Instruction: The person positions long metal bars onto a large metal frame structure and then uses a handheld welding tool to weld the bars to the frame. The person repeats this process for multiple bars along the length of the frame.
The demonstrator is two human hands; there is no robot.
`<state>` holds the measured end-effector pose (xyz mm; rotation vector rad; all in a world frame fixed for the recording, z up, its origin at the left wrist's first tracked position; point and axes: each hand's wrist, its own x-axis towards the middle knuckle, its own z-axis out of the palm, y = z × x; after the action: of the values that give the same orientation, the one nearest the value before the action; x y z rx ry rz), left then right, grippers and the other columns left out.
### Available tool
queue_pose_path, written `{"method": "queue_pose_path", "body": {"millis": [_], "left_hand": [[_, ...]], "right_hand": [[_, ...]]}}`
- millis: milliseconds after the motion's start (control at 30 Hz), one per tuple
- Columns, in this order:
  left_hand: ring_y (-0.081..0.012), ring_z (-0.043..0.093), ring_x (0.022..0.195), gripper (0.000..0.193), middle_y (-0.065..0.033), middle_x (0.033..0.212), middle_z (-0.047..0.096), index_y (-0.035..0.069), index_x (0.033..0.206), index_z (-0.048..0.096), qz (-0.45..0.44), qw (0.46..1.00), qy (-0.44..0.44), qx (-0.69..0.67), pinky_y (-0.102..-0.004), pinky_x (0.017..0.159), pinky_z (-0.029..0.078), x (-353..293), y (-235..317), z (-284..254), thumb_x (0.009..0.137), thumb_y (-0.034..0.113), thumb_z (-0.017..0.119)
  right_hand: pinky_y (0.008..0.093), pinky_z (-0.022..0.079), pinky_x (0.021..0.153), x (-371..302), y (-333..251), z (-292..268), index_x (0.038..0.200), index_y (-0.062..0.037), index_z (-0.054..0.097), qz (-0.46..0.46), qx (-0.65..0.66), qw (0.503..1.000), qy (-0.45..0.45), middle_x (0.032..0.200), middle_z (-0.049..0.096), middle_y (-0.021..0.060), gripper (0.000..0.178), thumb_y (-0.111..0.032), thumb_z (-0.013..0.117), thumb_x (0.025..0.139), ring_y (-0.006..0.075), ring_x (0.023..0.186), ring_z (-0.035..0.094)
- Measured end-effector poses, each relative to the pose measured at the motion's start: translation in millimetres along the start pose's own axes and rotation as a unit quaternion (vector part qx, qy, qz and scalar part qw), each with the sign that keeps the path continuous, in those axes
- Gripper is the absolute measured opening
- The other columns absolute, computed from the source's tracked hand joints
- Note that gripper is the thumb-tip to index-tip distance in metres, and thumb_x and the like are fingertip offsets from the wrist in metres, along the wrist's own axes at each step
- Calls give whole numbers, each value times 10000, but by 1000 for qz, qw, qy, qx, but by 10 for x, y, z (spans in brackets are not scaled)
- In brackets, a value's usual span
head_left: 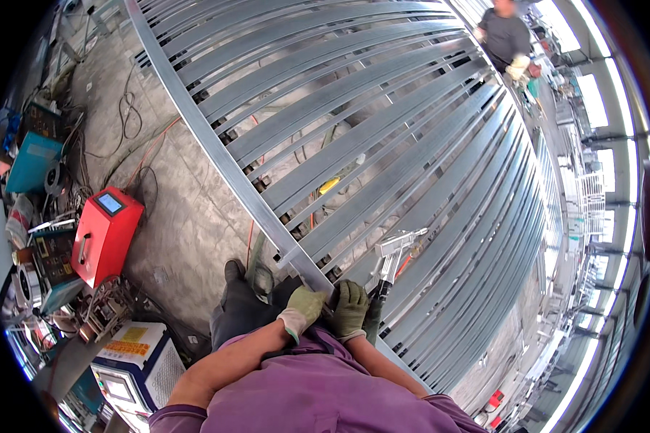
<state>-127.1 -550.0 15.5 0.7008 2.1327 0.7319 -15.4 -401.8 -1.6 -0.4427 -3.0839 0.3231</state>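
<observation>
Both hands wear olive-green work gloves with pale cuffs and meet the near edge of a large grey metal frame of long parallel slats (pixel 325 151). My left hand (pixel 303 310) is closed at the frame's outer rail (pixel 256 209); what lies between its fingers is hidden. Just to its right, my right hand (pixel 349 309) has its fingers curled down at the same rail, and I cannot make out what they hold. Close beyond the right hand, a silver welding gun (pixel 396 249) lies on the slats. Its black cable (pixel 375 310) runs down beside that hand.
On the left stand a red machine with a screen (pixel 107 234), a white-and-blue machine (pixel 141 368) and teal equipment boxes (pixel 36 160). Cables (pixel 128 112) trail over the concrete floor. A yellow object (pixel 329 185) shows beneath the slats. Another person (pixel 507 36) stands at the far right.
</observation>
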Motion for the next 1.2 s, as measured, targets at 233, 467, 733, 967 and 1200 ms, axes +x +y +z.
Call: {"method": "queue_pose_path", "body": {"millis": [233,467,733,967,1200], "left_hand": [[-382,749,855,152,-192,919,774,77,986,772,81,996,3,24,-505,757,580,48,-314,261,919,135,649],[-384,716,800,133,-193,854,746,45,975,752,-36,968,77,-236,-502,724,553,-75,-267,398,923,109,648],[-341,728,824,185,-147,874,762,60,1039,763,0,985,1,-173,-473,699,545,-6,-376,209,893,45,651],[-309,758,852,243,-159,994,783,63,1126,781,123,991,-26,-43,-426,753,598,4,-510,29,959,50,605],[-270,750,794,233,-144,975,772,43,1140,769,39,989,-83,-116,-373,654,572,-55,-436,-121,992,60,590]], "right_hand": [[572,423,1056,160,188,-20,1341,-66,597,-90,-13,996,-20,1322,593,160,834,-608,843,757,392,1225,568],[569,422,1009,219,237,-16,1273,-78,590,-117,7,993,-4,1267,599,157,817,-631,855,733,371,1178,573],[581,407,1079,146,50,-83,1362,-91,617,-38,38,998,16,1326,597,155,819,-486,876,692,397,1239,556],[534,425,1132,175,-167,-421,1337,-45,658,63,167,984,13,1359,631,181,595,-247,810,798,404,1285,566],[541,456,1048,86,-344,68,1203,-47,702,260,72,934,236,1250,668,188,288,-234,665,988,425,1164,615]]}}
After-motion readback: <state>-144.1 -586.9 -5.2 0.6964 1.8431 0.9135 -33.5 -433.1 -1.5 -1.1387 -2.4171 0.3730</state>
